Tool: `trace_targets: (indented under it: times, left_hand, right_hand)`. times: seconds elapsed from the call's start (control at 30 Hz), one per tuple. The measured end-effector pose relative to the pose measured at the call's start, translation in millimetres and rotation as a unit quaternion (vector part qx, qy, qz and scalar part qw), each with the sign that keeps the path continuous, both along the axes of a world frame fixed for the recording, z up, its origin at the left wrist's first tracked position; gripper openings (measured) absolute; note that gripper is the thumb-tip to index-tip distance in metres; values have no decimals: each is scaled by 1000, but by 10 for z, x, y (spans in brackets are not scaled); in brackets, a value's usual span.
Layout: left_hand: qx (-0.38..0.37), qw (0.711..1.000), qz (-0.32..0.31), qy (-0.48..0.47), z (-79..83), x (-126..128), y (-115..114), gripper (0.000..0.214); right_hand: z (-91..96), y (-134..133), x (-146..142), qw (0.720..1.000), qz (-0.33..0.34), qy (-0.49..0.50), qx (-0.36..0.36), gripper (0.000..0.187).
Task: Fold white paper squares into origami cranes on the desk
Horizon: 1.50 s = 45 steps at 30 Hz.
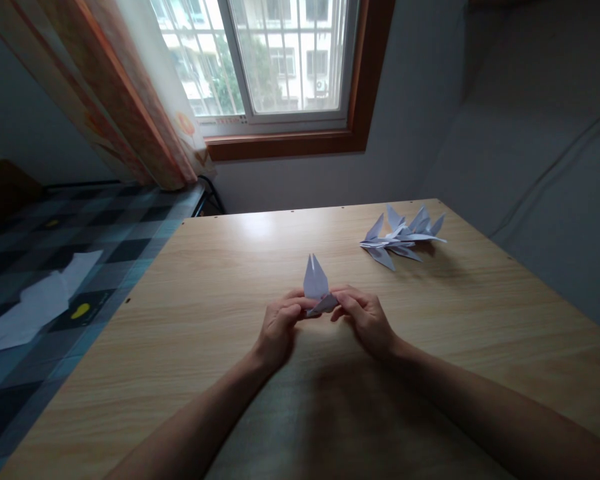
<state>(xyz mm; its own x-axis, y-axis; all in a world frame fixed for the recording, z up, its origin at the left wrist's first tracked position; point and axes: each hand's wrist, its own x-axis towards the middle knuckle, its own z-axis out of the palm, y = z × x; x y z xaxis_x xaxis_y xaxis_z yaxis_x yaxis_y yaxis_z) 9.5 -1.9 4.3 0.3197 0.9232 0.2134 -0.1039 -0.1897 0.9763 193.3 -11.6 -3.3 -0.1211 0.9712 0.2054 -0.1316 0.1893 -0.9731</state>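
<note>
Both my hands meet over the middle of a wooden table [190, 320], pinching a small folded white paper piece [315, 283]. My left hand [279, 327] grips its lower left side with closed fingers. My right hand [363, 317] pinches its lower right flap. Two pointed tips of the paper stand up above my fingers. A pile of finished folded paper shapes [403, 237] lies on the table farther back to the right, apart from my hands.
A bed with a checked blue cover [55, 267] sits left of the table, with loose white paper sheets [40, 303] on it. A window [275, 60] and a patterned curtain [130, 100] are behind. A grey wall runs along the right.
</note>
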Motion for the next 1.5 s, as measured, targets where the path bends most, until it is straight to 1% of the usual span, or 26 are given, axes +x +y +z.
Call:
trace_targets:
  times: [0.07,0.13,0.2,0.33,0.4,0.43,0.5,0.57,0.63,0.7,0.73,0.8,0.87,0.93,1.03,1.07,1.13,1.2,1.23,1.3,1.37,1.43,1.5]
  left_hand:
    - [-8,1000,6,-5,-31,2,-6,37]
    - [-4,999,26,25,-54,28,-19,26]
    - [-12,999,35,26,-75,71,-37,17]
    - [-75,994,29,-77,-122,150,-62,36]
    - [-83,990,38,-107,-136,164,-65,44]
    - [-81,990,41,-109,-138,164,-64,45]
    - [-68,993,33,-90,-130,152,-58,40]
    - [-34,998,23,-47,-107,135,-51,29]
    - [23,999,33,8,-76,123,-47,14]
    - [73,994,56,57,-49,121,-50,9]
    - [87,991,65,77,-41,123,-54,11]
    - [95,987,75,101,-32,130,-65,21]
    - [94,987,74,111,-31,134,-77,28]
    - [103,984,79,124,-31,129,-87,25]
    - [123,975,106,151,-30,111,-99,14]
    - [122,976,106,147,-29,104,-100,13]
    - [95,985,85,114,-25,92,-98,15]
    - [38,995,71,66,-17,83,-86,17]
    - [7,996,73,45,-13,80,-76,18]
    - [-45,994,96,7,-12,75,-49,19]
    - [-72,989,123,-31,-33,70,-14,20]
    - [-84,984,144,-68,-82,65,23,24]
    - [-93,979,154,-93,-141,63,60,28]
  right_hand:
    - [-25,-2,-6,1000,2,2,2,19]
    - [-72,0,-17,1000,4,10,1,13]
    - [-121,4,-28,1000,-1,27,-11,14]
    - [-167,11,-47,997,-20,64,-30,22]
    - [-159,12,-57,996,-29,76,-23,27]
    - [-151,11,-61,996,-33,78,-19,30]
    - [-138,9,-69,996,-36,78,-17,30]
    - [-133,5,-69,997,-27,75,-22,24]
    - [-134,0,-61,998,-12,61,-25,18]
    - [-133,-5,-44,999,-12,29,0,14]
    - [-128,-8,-35,999,-21,7,25,12]
    - [-107,-16,-20,994,-48,-40,85,8]
    - [-74,-32,-13,986,-66,-81,129,7]
    - [-38,-59,-16,980,-78,-105,150,5]
    - [0,-109,-33,974,-97,-113,173,5]
    - [6,-124,-38,971,-103,-115,181,5]
    - [4,-143,-46,966,-118,-126,194,5]
    - [-12,-146,-50,965,-122,-143,182,16]
    - [-24,-142,-52,969,-112,-151,163,22]
    - [-48,-128,-56,981,-62,-151,103,26]
    - [-65,-114,-62,991,5,-132,30,21]
    - [-66,-107,-69,992,56,-107,-31,20]
    - [-55,-111,-74,990,90,-91,-61,25]
